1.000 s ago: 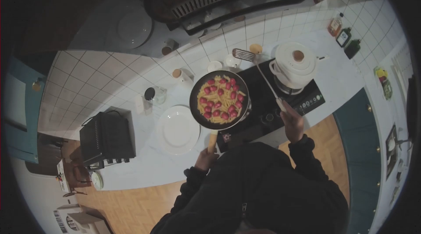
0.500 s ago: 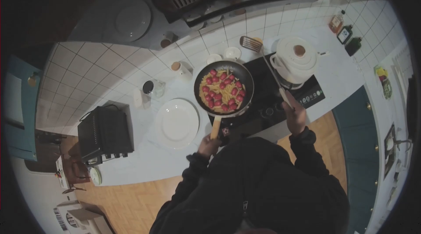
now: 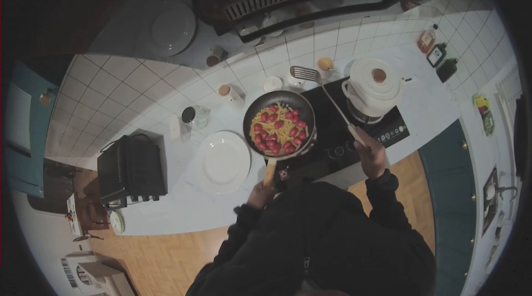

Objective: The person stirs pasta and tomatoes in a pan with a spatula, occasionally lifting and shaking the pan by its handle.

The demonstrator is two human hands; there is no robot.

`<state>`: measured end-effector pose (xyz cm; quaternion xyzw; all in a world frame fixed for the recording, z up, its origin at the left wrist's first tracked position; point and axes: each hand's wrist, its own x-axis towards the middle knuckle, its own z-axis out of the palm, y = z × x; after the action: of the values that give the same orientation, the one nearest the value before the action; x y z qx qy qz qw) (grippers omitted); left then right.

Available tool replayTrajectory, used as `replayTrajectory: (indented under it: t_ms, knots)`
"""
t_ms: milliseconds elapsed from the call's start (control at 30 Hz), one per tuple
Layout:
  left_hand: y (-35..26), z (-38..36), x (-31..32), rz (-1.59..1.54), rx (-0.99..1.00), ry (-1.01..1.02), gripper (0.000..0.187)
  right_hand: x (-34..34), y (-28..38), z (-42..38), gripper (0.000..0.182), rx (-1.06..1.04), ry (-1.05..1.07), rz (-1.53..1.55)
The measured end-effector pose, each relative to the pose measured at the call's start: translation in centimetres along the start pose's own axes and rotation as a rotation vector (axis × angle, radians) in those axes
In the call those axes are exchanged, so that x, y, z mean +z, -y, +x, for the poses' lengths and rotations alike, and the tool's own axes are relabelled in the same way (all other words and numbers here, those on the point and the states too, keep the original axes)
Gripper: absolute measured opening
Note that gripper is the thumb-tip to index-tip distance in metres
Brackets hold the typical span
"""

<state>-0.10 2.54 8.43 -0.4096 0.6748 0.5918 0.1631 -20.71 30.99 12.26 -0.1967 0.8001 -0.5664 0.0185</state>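
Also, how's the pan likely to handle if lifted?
The pan probably feels front-heavy: pasta sits well beyond the left hand gripping the handle. The red pieces may roll if it tilts; they look rounded and separate.

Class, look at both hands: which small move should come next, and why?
Probably lower the spatula head into the pan to stir: the right hand holds it outside the pan's rim in this view, the left hand grips the pan's handle, and red pieces lie among pasta.
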Motion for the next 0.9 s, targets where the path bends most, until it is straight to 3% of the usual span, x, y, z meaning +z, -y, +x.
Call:
replayTrajectory:
  t_ms: [100,200,300,400,500,600,700,800,900]
  knots:
    - [1.5,1.3,0.1,-0.160,-0.018,0.061,0.009,-0.4,0.3,-0.1,0.054,-0.025,0.112,-0.012]
    - [1.9,0.2,-1.0,0.009,-0.024,0.013,0.024,-2.7,1.1,0.5,0.035,-0.221,0.288,0.031]
    - [2.3,1.8,-0.7,0.001,0.016,0.025,0.014,-4.2,0.7,-0.1,0.035,-0.271,0.443,-0.157]
    - [0.0,1.7,-0.1,-0.069,0.013,0.064,0.009,-3.6,0.9,-0.1,0.046,-0.480,0.454,-0.237]
    - [-0.6,-0.3,-0.1,-0.035,-0.056,0.065,0.016,-3.7,0.8,-0.1,0.044,-0.463,0.455,-0.346]
    - [-0.5,-1.3,-0.4,-0.054,0.002,0.096,0.021,-3.6,1.1,-0.2,0.045,-0.428,0.436,-0.362]
    - [-0.3,1.8,-0.4,-0.009,0.020,0.121,0.015,-3.8,0.5,0.2,0.041,-0.452,0.467,-0.265]
    - [0.1,1.9,-0.1,-0.131,0.064,0.127,0.010,-4.0,0.3,0.3,0.051,-0.523,0.453,-0.346]
    - [-0.2,0.2,-0.3,-0.059,0.026,0.078,0.022,-4.9,1.1,1.0,0.047,-0.358,0.429,-0.260]
